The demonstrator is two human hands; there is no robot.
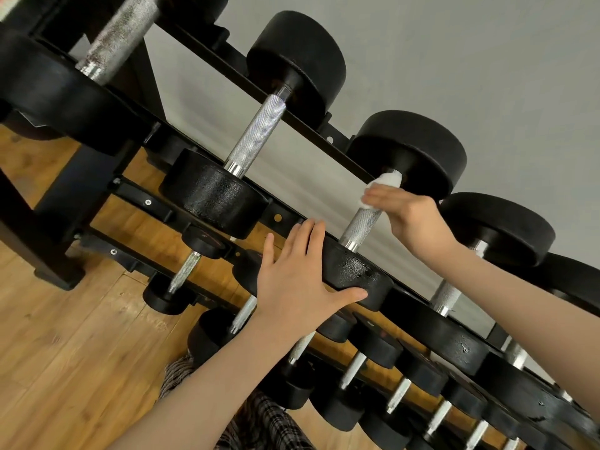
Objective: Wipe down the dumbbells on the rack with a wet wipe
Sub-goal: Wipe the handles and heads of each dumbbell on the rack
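A black dumbbell [360, 222] with a knurled steel handle lies across the top tier of the black rack [285, 115]. My right hand [412, 219] wraps a white wet wipe [388, 183] around the far end of that handle, close to the far weight head. My left hand [295, 280] rests flat with spread fingers on the near weight head [354, 271], thumb along its front face. A second dumbbell [256, 138] lies to the left on the same tier, and a third [448, 297] to the right.
Lower tiers hold several smaller black dumbbells [354, 365]. A large dumbbell [117, 37] sits at the upper left. Wooden floor [65, 368] lies below, a grey wall [487, 60] behind. Plaid fabric [259, 417] shows at the bottom.
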